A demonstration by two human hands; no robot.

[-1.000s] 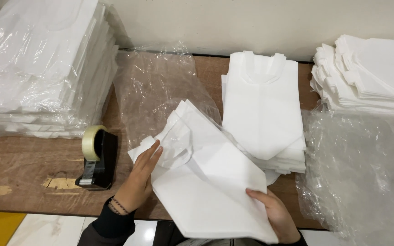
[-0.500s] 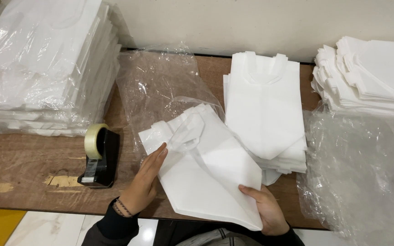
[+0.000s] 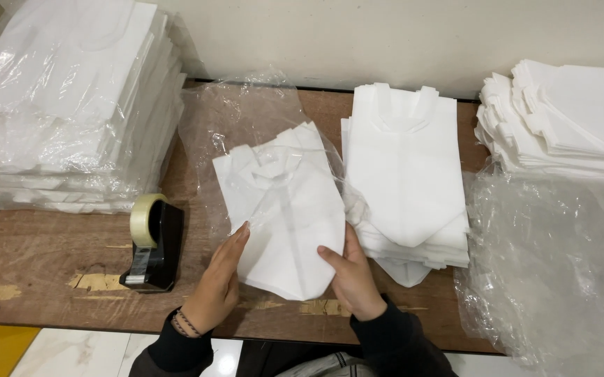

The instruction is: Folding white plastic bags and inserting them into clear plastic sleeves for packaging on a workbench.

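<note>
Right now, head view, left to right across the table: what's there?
Bagged stack of white folded pieces → tape dispenser → left hand → white folded piece held in both hands → right hand → loose white stack → far-right white stack.

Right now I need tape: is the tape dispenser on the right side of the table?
No, the black tape dispenser stands left of both hands.

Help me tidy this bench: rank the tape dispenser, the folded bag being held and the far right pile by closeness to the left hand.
1. Folded bag, touched by the left hand.
2. Tape dispenser, just to its left.
3. Far right pile, across the table.
</note>
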